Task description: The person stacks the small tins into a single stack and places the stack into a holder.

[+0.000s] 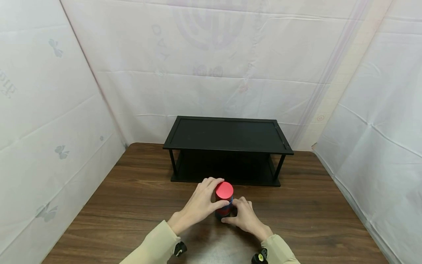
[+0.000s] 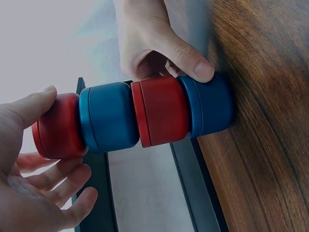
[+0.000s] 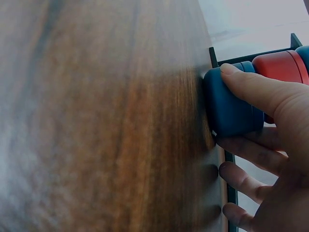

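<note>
Creased white sheeting (image 1: 132,91) walls three sides of a wood-grain table (image 1: 313,212).

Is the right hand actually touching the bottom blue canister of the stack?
Touching. The right wrist view shows it: the right hand lays its thumb against the bottom blue canister.

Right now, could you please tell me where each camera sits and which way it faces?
Head: on the head, facing forward and down at table, rack and stack; left hand, right hand and sleeves show.
Left wrist: on that wrist, facing the stack; both hands show.
Right wrist: on that wrist, facing the bottom jar; only right hand shows.
Shared by wrist views: bottom jar, right hand.
</note>
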`<state>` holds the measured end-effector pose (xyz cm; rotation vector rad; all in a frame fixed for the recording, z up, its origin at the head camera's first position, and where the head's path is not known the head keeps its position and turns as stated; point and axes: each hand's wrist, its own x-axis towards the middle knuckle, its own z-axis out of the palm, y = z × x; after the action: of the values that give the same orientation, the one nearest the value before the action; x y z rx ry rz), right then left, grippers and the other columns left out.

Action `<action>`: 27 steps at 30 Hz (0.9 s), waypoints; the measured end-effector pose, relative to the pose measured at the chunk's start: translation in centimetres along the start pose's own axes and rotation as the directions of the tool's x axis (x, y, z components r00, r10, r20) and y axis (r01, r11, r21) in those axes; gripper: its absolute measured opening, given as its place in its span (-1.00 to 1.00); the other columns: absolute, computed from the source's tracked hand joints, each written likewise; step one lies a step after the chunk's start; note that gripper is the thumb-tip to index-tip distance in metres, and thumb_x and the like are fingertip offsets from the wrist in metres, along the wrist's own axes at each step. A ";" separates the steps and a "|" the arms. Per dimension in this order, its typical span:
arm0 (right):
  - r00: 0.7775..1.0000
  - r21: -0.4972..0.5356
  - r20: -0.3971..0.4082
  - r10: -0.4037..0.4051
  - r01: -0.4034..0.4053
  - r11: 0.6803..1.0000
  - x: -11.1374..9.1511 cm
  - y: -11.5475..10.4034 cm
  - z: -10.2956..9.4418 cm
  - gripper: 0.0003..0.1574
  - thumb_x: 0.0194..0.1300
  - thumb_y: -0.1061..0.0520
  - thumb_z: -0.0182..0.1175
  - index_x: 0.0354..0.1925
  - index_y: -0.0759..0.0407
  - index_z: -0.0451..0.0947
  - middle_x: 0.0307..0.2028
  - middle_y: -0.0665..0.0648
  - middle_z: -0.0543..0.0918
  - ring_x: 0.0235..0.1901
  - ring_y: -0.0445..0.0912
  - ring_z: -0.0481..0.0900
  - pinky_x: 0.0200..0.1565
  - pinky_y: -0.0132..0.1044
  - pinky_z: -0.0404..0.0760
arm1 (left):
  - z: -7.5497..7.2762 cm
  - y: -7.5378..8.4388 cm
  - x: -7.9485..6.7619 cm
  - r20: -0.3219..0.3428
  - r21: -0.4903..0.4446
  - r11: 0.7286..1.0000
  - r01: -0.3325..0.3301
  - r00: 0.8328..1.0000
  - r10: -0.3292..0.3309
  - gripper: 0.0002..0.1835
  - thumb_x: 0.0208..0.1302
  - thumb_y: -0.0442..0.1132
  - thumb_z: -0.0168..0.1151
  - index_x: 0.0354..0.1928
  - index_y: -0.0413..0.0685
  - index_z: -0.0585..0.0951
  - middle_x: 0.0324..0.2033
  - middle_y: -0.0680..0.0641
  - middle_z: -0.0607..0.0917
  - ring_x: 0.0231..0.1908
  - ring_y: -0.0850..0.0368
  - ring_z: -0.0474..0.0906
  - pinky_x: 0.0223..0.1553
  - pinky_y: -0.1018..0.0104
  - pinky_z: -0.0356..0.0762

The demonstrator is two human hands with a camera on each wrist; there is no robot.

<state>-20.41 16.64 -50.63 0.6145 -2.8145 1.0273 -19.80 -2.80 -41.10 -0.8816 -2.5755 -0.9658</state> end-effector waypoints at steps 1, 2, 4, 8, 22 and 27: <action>1.000 0.001 -0.001 -0.002 0.002 1.000 0.0 0.0 0.0 -0.45 -0.08 -0.11 0.52 -0.09 -0.03 0.62 -0.24 -0.15 0.71 -0.26 -0.26 0.34 -0.13 -0.23 0.16 | 0.0 0.0 0.0 0.000 0.001 1.000 0.000 1.000 0.000 -0.31 0.09 0.02 0.43 0.24 -0.06 0.45 -0.02 0.02 0.59 -0.04 0.21 0.41 0.06 0.12 0.43; 1.000 0.001 -0.002 -0.003 0.003 1.000 0.0 0.0 0.0 -0.46 -0.08 -0.10 0.52 -0.10 -0.03 0.62 -0.24 -0.15 0.71 -0.26 -0.27 0.34 -0.13 -0.23 0.17 | 0.0 0.0 0.0 0.001 0.001 1.000 0.001 1.000 -0.001 -0.31 0.09 0.02 0.43 0.24 -0.05 0.45 -0.02 0.02 0.59 -0.04 0.22 0.41 0.06 0.13 0.43; 1.000 0.001 -0.004 -0.005 0.005 1.000 0.0 0.0 0.0 -0.46 -0.08 -0.10 0.52 -0.10 -0.03 0.62 -0.25 -0.15 0.71 -0.27 -0.27 0.33 -0.13 -0.23 0.17 | 0.0 0.0 0.0 0.002 0.001 1.000 0.002 1.000 -0.002 -0.31 0.09 0.02 0.43 0.24 -0.05 0.45 -0.01 0.02 0.59 -0.04 0.22 0.41 0.06 0.13 0.43; 1.000 -0.003 -0.005 -0.007 0.007 1.000 0.1 0.0 0.0 -0.46 -0.08 -0.11 0.52 -0.11 -0.02 0.62 -0.25 -0.14 0.71 -0.27 -0.27 0.33 -0.13 -0.23 0.17 | 0.0 0.0 0.0 0.005 -0.001 1.000 0.004 1.000 -0.004 -0.31 0.09 0.03 0.42 0.24 -0.05 0.45 -0.01 0.02 0.59 -0.04 0.21 0.41 0.06 0.12 0.43; 1.000 -0.004 -0.006 -0.006 0.006 1.000 0.0 0.1 0.1 -0.47 -0.07 -0.13 0.51 -0.12 -0.02 0.62 -0.25 -0.14 0.71 -0.27 -0.26 0.33 -0.12 -0.22 0.17 | 0.0 0.1 0.0 0.027 -0.007 1.000 0.019 0.999 -0.019 -0.30 0.12 0.03 0.40 0.27 -0.06 0.43 0.00 0.01 0.58 -0.03 0.21 0.43 0.07 0.10 0.44; 1.000 -0.003 -0.003 -0.002 0.002 1.000 -0.1 0.1 0.1 -0.47 -0.07 -0.13 0.51 -0.11 -0.02 0.62 -0.25 -0.15 0.71 -0.27 -0.26 0.33 -0.12 -0.22 0.17 | 0.0 0.1 0.0 0.030 -0.006 1.000 0.017 0.999 -0.016 -0.30 0.12 0.03 0.40 0.27 -0.06 0.43 0.00 0.01 0.59 -0.03 0.21 0.43 0.08 0.09 0.44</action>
<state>-20.38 16.68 -50.78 0.6147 -2.8112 1.0231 -19.71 -2.78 -41.07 -0.8846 -2.6105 -0.9722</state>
